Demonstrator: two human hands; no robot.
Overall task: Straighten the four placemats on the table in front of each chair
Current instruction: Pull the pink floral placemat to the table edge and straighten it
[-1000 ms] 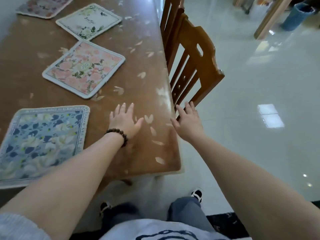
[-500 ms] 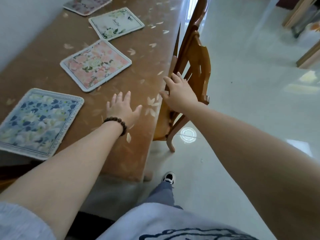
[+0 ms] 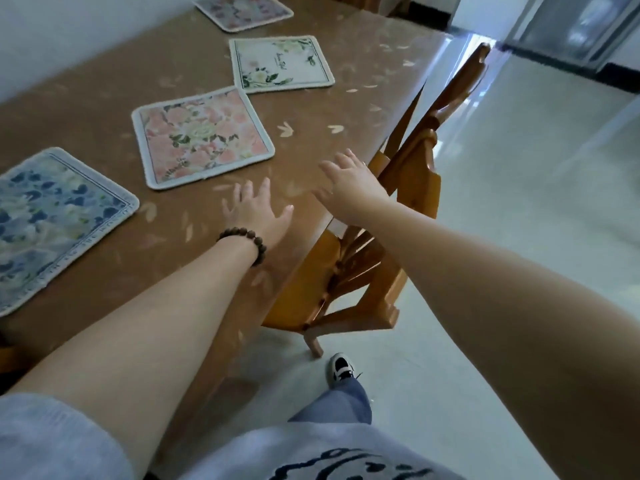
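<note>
Several floral placemats lie askew in a row on the brown table (image 3: 104,98): a blue one (image 3: 52,216) nearest, a pink one (image 3: 201,136), a white one (image 3: 280,62) and a greyish one (image 3: 242,8) at the far end. My left hand (image 3: 256,213), with a bead bracelet on the wrist, hovers open over bare tabletop just right of the pink mat, touching no mat. Over the table's right edge, my right hand (image 3: 349,185) is open with fingers spread, beside the top of a wooden chair (image 3: 408,188). Neither hand holds anything.
The wooden chair is tucked under the table's right side, and a second chair back (image 3: 467,74) shows farther along. Pale glossy floor (image 3: 519,202) spreads to the right. My shoe (image 3: 341,370) stands near the chair leg. A white wall runs along the table's left.
The view has moved forward along the table. Both hands have travelled with it, the right one shifting from the chair back to over the table edge. The mats lie as before.
</note>
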